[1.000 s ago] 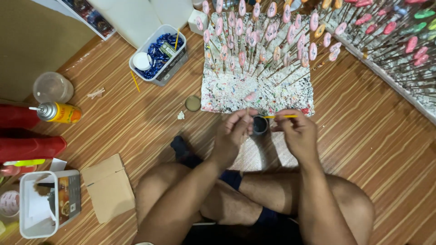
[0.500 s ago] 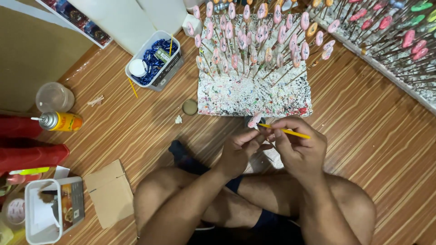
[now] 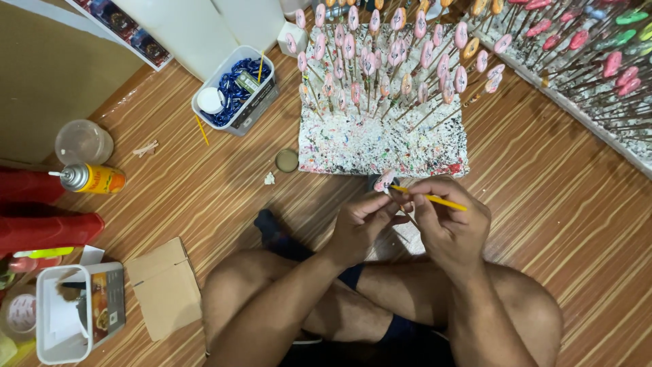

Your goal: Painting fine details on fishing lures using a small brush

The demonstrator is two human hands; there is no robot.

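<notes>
A small pink oval piece (image 3: 384, 181) (on a thin stick) is pinched by the left hand (image 3: 360, 224); a slim yellow brush (image 3: 429, 198) is gripped by the right hand (image 3: 451, 224) above the striped wooden floor (image 3: 557, 204).

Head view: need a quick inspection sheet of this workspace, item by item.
Surface: striped wood-look floor; the person sits on it cross-legged.
Job's things: small pink piece on a stick pinched in the left hand; thin yellow brush in the right hand, tip at the piece. Paint-spattered foam block ahead holds many pink pieces on sticks.
Clutter: tub of blue items, spray can, clear cup, round lid, cardboard, white bin.
Hands: both closed on their items.
Cables: nothing seen.
Surroundings: second rack of coloured pieces on sticks at the right.
</notes>
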